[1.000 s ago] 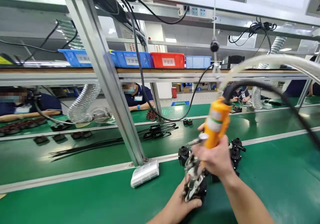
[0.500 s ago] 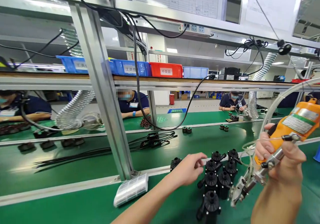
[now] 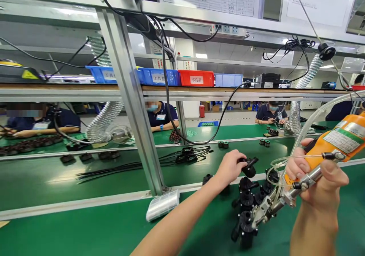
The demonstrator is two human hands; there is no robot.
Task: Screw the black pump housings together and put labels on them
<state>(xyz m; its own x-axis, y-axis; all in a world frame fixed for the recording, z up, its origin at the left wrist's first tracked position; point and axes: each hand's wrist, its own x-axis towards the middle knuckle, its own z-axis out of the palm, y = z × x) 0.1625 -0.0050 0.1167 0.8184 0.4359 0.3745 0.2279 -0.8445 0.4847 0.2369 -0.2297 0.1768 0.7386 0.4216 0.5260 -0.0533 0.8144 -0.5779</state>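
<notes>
A small black pump (image 3: 249,167) is pinched in the fingers of my left hand (image 3: 232,166), lifted above the rest of the group. My right hand (image 3: 316,172) is closed around an orange electric screwdriver (image 3: 339,139) with a metal screw-feeding head (image 3: 269,207) and a clear hose. The metal tip overlaps the front black pump (image 3: 245,221) in view; I cannot tell if they touch. Several more black pumps stand together under my hands, partly hidden by the tool. Another dark pump (image 3: 207,178) lies behind my left forearm.
An aluminium post (image 3: 134,96) rises left of my arm, with a clear plastic box (image 3: 163,205) at its foot. Black cables (image 3: 186,155) lie across the green bench. A loose cable loop hangs from above. Bins, including a red bin (image 3: 196,78), line the shelf. Co-workers sit opposite.
My left hand has closed on a black pump and raised it from the group. The screwdriver's tip has moved left and slightly up toward the front pump. The view has shifted a little.
</notes>
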